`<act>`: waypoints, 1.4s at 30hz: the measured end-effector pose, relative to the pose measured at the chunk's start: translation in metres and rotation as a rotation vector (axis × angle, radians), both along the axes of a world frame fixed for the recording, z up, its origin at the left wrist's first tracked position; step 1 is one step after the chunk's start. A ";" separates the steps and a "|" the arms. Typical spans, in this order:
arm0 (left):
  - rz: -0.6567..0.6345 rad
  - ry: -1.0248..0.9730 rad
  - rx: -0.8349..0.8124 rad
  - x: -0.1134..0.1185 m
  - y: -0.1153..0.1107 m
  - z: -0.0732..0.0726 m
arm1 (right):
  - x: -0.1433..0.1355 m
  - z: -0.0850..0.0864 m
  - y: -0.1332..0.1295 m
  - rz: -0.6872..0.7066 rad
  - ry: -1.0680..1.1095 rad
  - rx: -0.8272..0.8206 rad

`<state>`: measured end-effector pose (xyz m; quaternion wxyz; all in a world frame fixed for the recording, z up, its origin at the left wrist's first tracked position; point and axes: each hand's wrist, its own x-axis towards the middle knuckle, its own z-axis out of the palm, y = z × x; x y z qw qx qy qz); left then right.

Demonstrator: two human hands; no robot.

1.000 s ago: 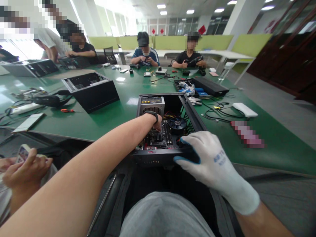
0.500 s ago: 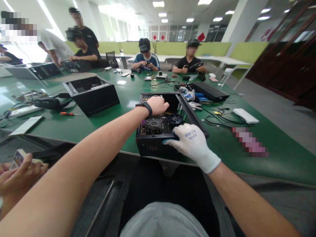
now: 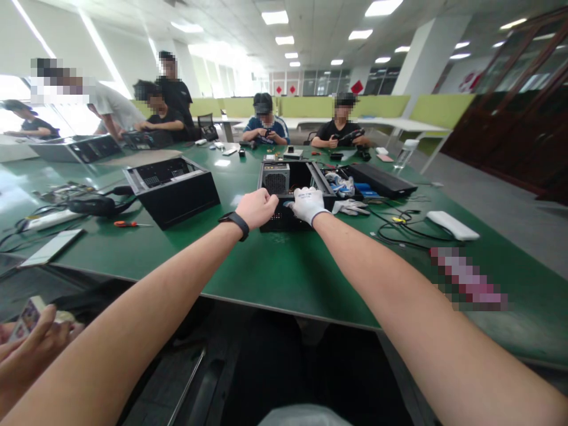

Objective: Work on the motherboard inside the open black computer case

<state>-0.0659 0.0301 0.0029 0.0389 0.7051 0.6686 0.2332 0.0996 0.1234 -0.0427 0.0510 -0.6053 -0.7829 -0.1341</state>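
Observation:
An open black computer case lies on the green table in front of me, with a grey power supply in its far left part. My left hand, bare and with a black band at the wrist, is closed on the case's near left edge. My right hand, in a white work glove, grips the same near edge further right, fingers over the top and thumb in front. Both hands and the raised near wall hide most of the inside.
Left of the case stands another black case, with an orange screwdriver nearby. Gloves, cables and a white box-like object lie right. A co-worker's hand holds something at lower left. Several people sit or stand beyond.
The computer case has moved away from me, from the table's front edge further in. My left hand has come from above its inside to its near edge. The view has tilted up.

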 end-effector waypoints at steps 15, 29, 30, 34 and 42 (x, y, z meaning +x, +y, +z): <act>-0.034 -0.177 -0.025 -0.010 -0.014 0.008 | 0.019 -0.005 -0.031 0.096 -0.026 0.016; -0.340 0.470 -0.297 0.057 -0.023 0.001 | 0.056 -0.012 -0.226 0.181 0.002 0.044; -0.370 0.530 -0.310 0.061 -0.023 0.000 | 0.059 -0.012 -0.238 0.190 0.011 0.042; -0.405 0.643 -0.379 0.077 -0.024 -0.008 | 0.068 -0.016 -0.278 0.217 0.074 0.035; -0.398 0.729 -0.555 0.089 -0.015 -0.047 | 0.078 -0.023 -0.316 0.274 0.162 0.072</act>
